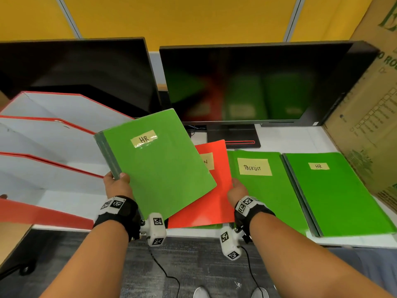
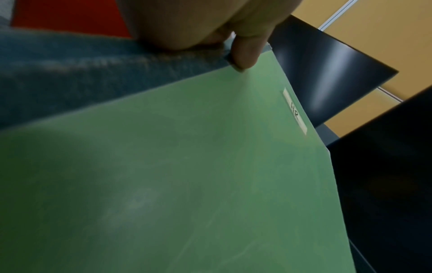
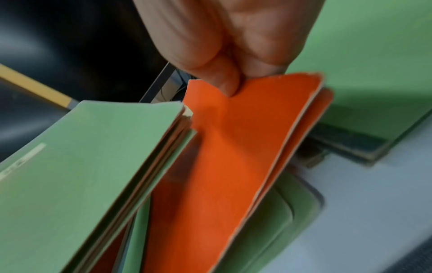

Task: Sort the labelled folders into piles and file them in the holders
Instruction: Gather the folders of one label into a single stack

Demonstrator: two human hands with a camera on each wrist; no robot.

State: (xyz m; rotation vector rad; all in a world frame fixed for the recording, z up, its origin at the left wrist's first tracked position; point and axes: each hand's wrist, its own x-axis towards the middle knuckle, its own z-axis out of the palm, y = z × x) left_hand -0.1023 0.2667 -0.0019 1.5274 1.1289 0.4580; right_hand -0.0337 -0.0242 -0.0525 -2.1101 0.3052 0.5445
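Left hand: the left hand (image 1: 117,186) grips the lifted green HR folder (image 1: 159,162) at its dark spine, near the lower corner. In the left wrist view the thumb (image 2: 246,49) presses on the front cover while the other fingers are hidden behind it.

Lifted green HR folder: held off the desk, tilted, with its label toward 12 o'clock. It overlaps the left part of the red folder (image 1: 212,201) and sits at 3 o'clock from the file holders (image 1: 49,134).

Right hand: the right hand (image 1: 236,191) pinches the right edge of the red folder. The right wrist view shows the thumb (image 3: 224,81) on the top cover and that edge raised off the stack beneath.

Red folder: at 6 o'clock from the right monitor (image 1: 247,82), on the desk (image 1: 300,136); its label is half hidden. Something green shows under its near edge.

TASKLIST folder: the green TASKLIST folder (image 1: 270,190) lies flat just at 3 o'clock of the red folder.

Second HR folder: the green flat HR folder (image 1: 335,194) lies flat at 3 o'clock of the TASKLIST one, edges touching, near the cardboard box (image 1: 369,104).

File holders: red-edged and white inside, at 9 o'clock on the desk, before the left monitor (image 1: 75,65).
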